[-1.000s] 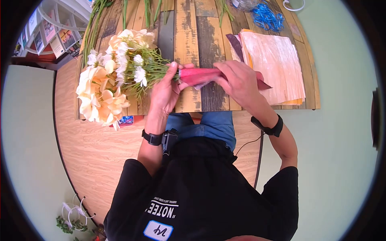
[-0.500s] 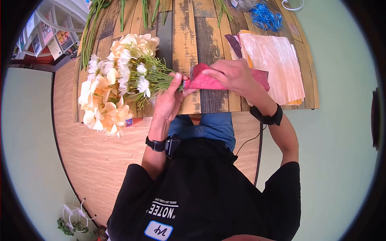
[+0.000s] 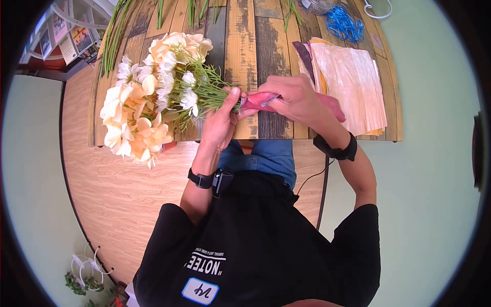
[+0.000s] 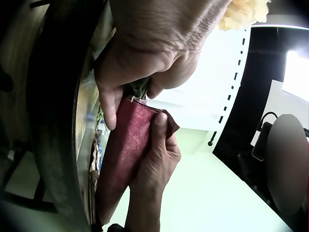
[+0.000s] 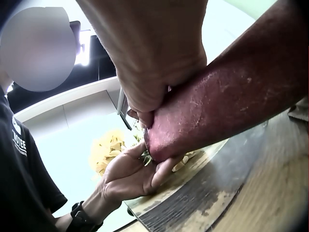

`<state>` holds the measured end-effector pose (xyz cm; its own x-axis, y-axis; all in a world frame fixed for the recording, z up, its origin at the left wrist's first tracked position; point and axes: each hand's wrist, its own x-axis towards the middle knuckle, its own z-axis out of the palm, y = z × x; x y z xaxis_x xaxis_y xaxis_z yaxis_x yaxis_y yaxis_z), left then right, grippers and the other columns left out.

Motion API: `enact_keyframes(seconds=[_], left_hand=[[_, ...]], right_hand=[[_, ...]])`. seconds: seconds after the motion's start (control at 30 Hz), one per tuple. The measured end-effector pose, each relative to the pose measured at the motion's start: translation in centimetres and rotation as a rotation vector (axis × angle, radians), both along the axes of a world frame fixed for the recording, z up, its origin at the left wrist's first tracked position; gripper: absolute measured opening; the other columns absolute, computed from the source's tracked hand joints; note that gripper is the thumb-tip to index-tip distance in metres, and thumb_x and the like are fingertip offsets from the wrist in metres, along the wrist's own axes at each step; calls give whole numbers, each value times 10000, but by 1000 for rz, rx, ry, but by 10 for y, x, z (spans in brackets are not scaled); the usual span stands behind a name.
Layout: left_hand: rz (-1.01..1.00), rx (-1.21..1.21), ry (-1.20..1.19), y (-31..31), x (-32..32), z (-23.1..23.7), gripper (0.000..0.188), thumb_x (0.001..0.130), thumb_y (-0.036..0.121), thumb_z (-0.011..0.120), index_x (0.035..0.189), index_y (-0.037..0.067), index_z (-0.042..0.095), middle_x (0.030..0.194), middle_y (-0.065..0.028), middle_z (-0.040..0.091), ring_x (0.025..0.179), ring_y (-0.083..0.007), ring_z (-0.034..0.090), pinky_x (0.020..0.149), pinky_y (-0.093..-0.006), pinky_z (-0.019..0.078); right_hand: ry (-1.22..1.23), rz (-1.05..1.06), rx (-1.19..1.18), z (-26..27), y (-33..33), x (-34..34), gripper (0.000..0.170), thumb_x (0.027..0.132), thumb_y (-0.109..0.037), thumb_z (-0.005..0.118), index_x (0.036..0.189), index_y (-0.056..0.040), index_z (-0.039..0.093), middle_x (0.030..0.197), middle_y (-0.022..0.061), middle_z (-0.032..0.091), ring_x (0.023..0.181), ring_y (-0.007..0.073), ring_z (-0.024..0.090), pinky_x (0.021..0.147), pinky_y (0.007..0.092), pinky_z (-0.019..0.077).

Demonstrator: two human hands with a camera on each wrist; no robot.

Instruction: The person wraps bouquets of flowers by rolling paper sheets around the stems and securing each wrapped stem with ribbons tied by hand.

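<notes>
A bouquet (image 3: 138, 100) of cream and white flowers lies with its heads to the left, over the table's front edge. My left hand (image 3: 220, 120) grips its green stems (image 3: 212, 100) just below the blooms, thumb on top. Dark red wrapping paper (image 3: 258, 100) is rolled round the lower stems into a tube, its end reaching to the right. My right hand (image 3: 294, 100) pinches the paper's loose edge, with the thumb (image 4: 160, 128) lying flat along it in the left wrist view. From the right wrist side, the left fingers (image 5: 164, 171) support the paper's upper end from below.
A stack of pale pink and orange paper sheets (image 3: 350, 84) lies at the right of the wooden table (image 3: 240, 46). Behind it are a tangle of blue ribbon (image 3: 343, 24) and a clear coil (image 3: 313, 6). Loose green stems (image 3: 115, 38) lie along the far side.
The raised paper flap near the left hand has been folded down and round the stems, so the tube looks narrower. The left hand and flowers have shifted slightly right.
</notes>
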<state>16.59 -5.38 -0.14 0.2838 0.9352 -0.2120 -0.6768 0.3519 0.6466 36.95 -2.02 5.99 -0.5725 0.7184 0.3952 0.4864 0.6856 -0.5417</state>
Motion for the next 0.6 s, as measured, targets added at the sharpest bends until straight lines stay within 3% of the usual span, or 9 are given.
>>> enact_keyframes(seconds=[0.23, 0.3, 0.4, 0.6], left_hand=[[-13, 14, -24, -2, 0, -10, 172, 1022, 203, 607, 1138, 84, 561, 1084, -75, 643, 1039, -218, 678, 866, -449, 625], [-24, -2, -4, -4, -1, -13, 188, 1017, 210, 616, 1151, 92, 557, 1079, -63, 634, 1021, -209, 678, 858, -452, 628], [-28, 36, -11, -6, -3, -18, 176, 1051, 216, 544, 1155, 76, 567, 1156, -104, 648, 1072, -234, 673, 892, -455, 618], [-27, 10, -4, -2, 1, -9, 211, 1018, 224, 613, 1155, 74, 555, 1083, -62, 636, 1007, -207, 679, 826, -419, 640]], right_hand=[[-28, -36, 43, 1, 8, -3, 142, 811, -194, 744, 893, -81, 721, 761, 91, 678, 663, 297, 653, 558, 385, 491], [-28, -65, -65, 1, 9, -6, 201, 850, -272, 752, 876, -75, 723, 695, 117, 656, 624, 308, 643, 544, 385, 479], [-39, -40, -54, 3, 10, -9, 198, 857, -223, 774, 905, -34, 738, 734, 110, 685, 604, 257, 651, 567, 330, 497], [-66, -18, -77, 11, 13, -10, 151, 863, -209, 761, 925, -72, 761, 738, 100, 688, 604, 240, 646, 555, 320, 481]])
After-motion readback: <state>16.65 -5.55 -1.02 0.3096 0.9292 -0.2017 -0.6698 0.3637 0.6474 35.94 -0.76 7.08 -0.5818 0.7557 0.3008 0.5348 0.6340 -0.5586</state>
